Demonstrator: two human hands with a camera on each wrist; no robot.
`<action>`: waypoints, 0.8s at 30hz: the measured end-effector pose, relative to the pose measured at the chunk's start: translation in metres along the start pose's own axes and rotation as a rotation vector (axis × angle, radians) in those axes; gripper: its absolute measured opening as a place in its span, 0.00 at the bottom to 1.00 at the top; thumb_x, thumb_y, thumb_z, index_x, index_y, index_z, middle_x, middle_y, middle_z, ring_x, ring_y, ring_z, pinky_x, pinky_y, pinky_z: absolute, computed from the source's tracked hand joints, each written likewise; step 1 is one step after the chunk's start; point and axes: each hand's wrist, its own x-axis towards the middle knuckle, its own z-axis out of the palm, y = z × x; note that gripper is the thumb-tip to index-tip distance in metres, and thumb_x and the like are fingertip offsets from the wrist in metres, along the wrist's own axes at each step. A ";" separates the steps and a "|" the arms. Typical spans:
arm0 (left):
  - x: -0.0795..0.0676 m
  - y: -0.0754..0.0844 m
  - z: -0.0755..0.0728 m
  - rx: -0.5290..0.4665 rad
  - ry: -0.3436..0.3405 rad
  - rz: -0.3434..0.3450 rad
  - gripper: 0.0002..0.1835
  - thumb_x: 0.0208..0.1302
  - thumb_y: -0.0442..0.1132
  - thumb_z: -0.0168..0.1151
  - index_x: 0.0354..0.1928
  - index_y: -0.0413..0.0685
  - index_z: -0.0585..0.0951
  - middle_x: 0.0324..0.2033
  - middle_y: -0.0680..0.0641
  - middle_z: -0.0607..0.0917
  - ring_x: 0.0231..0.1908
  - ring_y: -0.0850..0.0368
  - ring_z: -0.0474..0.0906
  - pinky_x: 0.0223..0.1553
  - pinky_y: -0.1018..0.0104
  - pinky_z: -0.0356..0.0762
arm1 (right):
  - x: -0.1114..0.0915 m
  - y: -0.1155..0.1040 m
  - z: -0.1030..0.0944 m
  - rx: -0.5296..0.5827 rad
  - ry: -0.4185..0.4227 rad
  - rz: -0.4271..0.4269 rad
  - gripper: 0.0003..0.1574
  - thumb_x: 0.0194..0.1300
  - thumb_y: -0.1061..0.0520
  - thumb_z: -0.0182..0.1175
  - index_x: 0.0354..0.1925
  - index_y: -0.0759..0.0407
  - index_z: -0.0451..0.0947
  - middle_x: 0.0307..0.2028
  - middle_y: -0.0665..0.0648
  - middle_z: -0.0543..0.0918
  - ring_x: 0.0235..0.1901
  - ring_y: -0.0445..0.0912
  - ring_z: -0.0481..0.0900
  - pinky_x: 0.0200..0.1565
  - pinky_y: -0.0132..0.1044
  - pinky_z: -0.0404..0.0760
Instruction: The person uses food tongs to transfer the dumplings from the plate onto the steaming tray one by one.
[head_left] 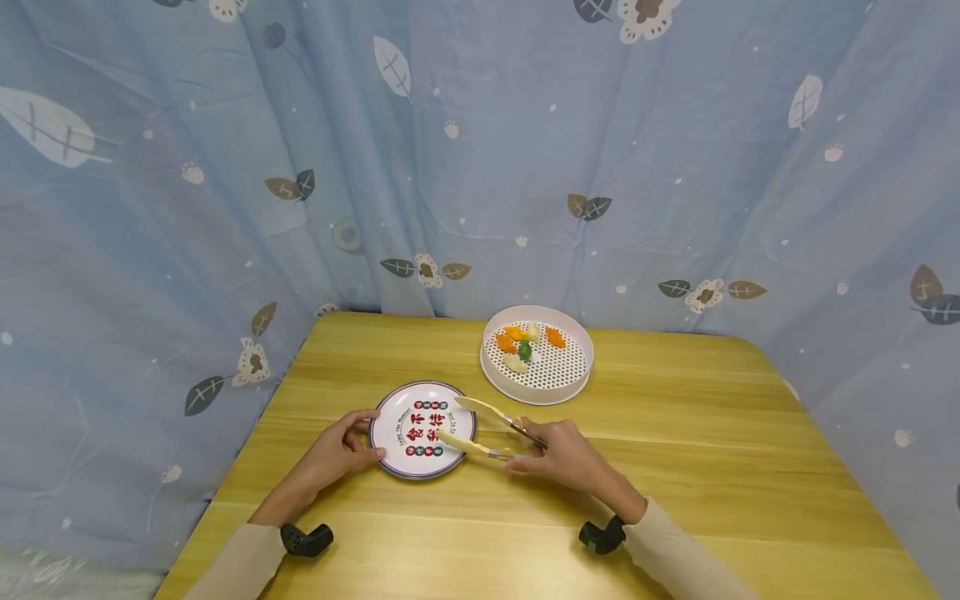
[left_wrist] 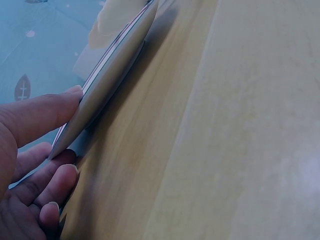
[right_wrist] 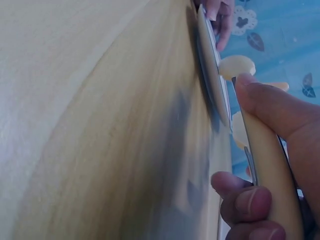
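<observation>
My left hand [head_left: 330, 454] holds the left edge of a round white plate [head_left: 388, 429] with red characters and a striped rim. In the left wrist view the thumb lies on the rim of the plate [left_wrist: 110, 75] and the other fingers are curled beneath it. With my right hand [head_left: 564, 454] I grip a pair of tongs [head_left: 480, 448] by the handles. Its two pale yellow tips are spread apart over the plate's right half, with nothing between them. The right wrist view shows thumb and fingers wrapped around the tongs [right_wrist: 270, 170].
Beyond the plate, to the right, a round white perforated basket [head_left: 561, 367] holds several small orange, white and green food pieces [head_left: 525, 350]. The wooden table [head_left: 705, 433] ends at a blue patterned curtain [head_left: 510, 167]. Dark devices [head_left: 306, 540] are worn at both wrists.
</observation>
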 end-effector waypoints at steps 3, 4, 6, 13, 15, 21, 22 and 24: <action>0.001 -0.002 -0.001 0.007 -0.001 -0.002 0.37 0.59 0.40 0.79 0.69 0.48 0.74 0.52 0.40 0.78 0.35 0.51 0.70 0.31 0.67 0.69 | 0.001 0.000 0.002 0.013 -0.005 0.010 0.43 0.58 0.33 0.74 0.62 0.57 0.81 0.17 0.40 0.65 0.17 0.31 0.58 0.20 0.28 0.58; 0.001 -0.002 -0.001 0.008 0.002 -0.004 0.37 0.58 0.40 0.79 0.69 0.49 0.74 0.52 0.40 0.78 0.35 0.51 0.70 0.31 0.67 0.69 | 0.001 0.000 0.002 0.017 -0.008 0.010 0.42 0.58 0.33 0.74 0.61 0.57 0.81 0.17 0.41 0.65 0.17 0.31 0.59 0.21 0.28 0.59; 0.001 -0.003 -0.001 0.014 0.002 -0.006 0.37 0.58 0.41 0.79 0.69 0.50 0.74 0.51 0.41 0.78 0.35 0.50 0.70 0.32 0.67 0.69 | 0.001 0.000 0.003 0.023 -0.017 0.011 0.39 0.58 0.32 0.74 0.57 0.56 0.82 0.18 0.41 0.66 0.18 0.31 0.60 0.21 0.28 0.60; 0.002 -0.002 -0.001 0.016 0.005 -0.017 0.37 0.58 0.41 0.79 0.69 0.50 0.74 0.51 0.41 0.78 0.36 0.49 0.70 0.31 0.66 0.69 | 0.002 0.000 0.006 0.016 -0.033 -0.015 0.33 0.57 0.29 0.73 0.39 0.54 0.77 0.20 0.44 0.71 0.19 0.32 0.64 0.23 0.29 0.64; 0.002 -0.002 -0.001 0.017 0.007 -0.018 0.37 0.58 0.41 0.79 0.69 0.50 0.74 0.51 0.41 0.79 0.35 0.50 0.70 0.31 0.66 0.69 | 0.002 0.001 0.006 0.010 -0.037 -0.018 0.34 0.56 0.28 0.72 0.39 0.53 0.76 0.20 0.43 0.71 0.19 0.32 0.65 0.24 0.29 0.65; 0.003 -0.004 0.000 0.017 0.010 -0.017 0.37 0.58 0.41 0.79 0.69 0.51 0.74 0.51 0.42 0.79 0.35 0.49 0.71 0.31 0.66 0.69 | 0.003 0.002 0.006 -0.029 -0.043 -0.012 0.35 0.53 0.26 0.72 0.39 0.51 0.75 0.20 0.43 0.71 0.19 0.32 0.65 0.24 0.30 0.65; 0.003 -0.004 0.000 0.017 0.010 -0.018 0.37 0.58 0.41 0.79 0.69 0.51 0.74 0.51 0.42 0.79 0.35 0.50 0.71 0.31 0.66 0.69 | 0.003 0.002 0.006 -0.046 -0.045 -0.009 0.36 0.53 0.25 0.72 0.38 0.51 0.74 0.20 0.43 0.71 0.20 0.32 0.65 0.24 0.30 0.65; 0.003 -0.004 0.000 0.018 0.009 -0.020 0.37 0.58 0.41 0.79 0.69 0.51 0.74 0.51 0.42 0.78 0.35 0.50 0.70 0.31 0.66 0.69 | 0.004 0.002 0.007 -0.090 -0.050 -0.005 0.38 0.52 0.23 0.71 0.37 0.51 0.73 0.20 0.43 0.71 0.20 0.32 0.65 0.25 0.30 0.65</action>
